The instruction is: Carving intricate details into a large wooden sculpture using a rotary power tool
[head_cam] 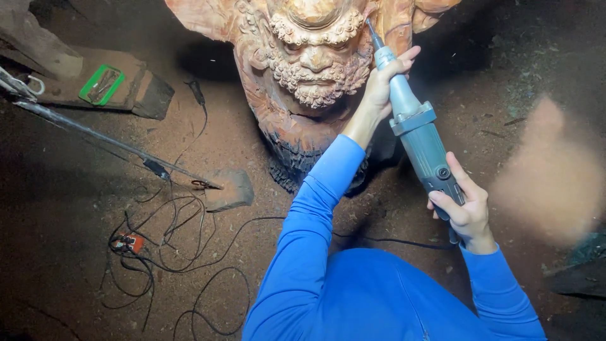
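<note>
- Carved wooden figure (309,69): a large reddish block at the far centre, standing on the dusty ground (76,265), with a bearded face in relief turned toward the viewer.
- Person in blue sleeves, near centre, with both arms reaching away toward the carving.
- Grey-blue rotary grinder (413,126): its long axis runs from near right to far left. The tool tip (368,24) lies at the far end, at the right edge of the carved face and beyond both grips.
- Left hand (382,82): clenched around the slim forward neck of the grinder. It is the hand nearer the tip and the carving.
- Right hand (464,208): wrapped around the thick rear body of the grinder, near right, where the black cord (379,240) leaves it.
- Blurred tan patch (546,177), right: too soft to identify.
- Wooden block (113,85), far left, bearing a flat green rectangular pack (101,85).
- Thin metal rod (107,139), slanting from far left to a pale stone (230,188).
- Tangle of black cables (170,246), near left, with a small orange-red box (128,242) among them.
</note>
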